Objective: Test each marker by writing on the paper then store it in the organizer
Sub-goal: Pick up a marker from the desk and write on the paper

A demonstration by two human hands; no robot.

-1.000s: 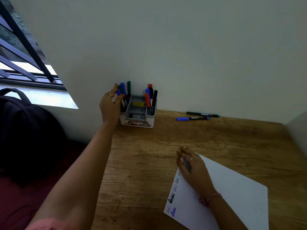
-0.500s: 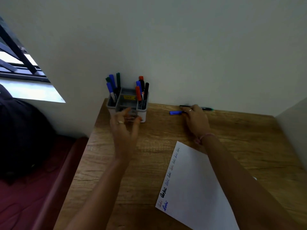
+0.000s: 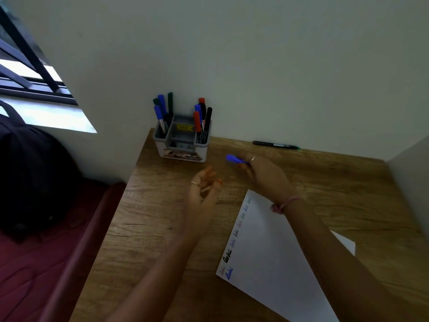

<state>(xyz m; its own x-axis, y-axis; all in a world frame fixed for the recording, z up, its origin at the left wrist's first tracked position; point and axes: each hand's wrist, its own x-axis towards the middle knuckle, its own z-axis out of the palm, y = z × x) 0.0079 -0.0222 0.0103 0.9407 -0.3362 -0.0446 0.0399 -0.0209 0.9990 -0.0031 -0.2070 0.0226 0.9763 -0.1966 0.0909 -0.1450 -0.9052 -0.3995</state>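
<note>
My right hand (image 3: 267,175) grips the light, stiff blue plastic marker (image 3: 235,159) above the wooden worktop (image 3: 348,194); left fingers (image 3: 209,175) loose, empty. I'd pinch its cap to uncap.

Your arms are bare, with no sleeves showing near the paper (image 3: 274,247). Your left hand (image 3: 202,191) wears a thin, pale metal ring. Your right hand (image 3: 267,177) also wears a ring, and a pink cord bracelet (image 3: 286,203) circles that wrist above the paper.
</note>
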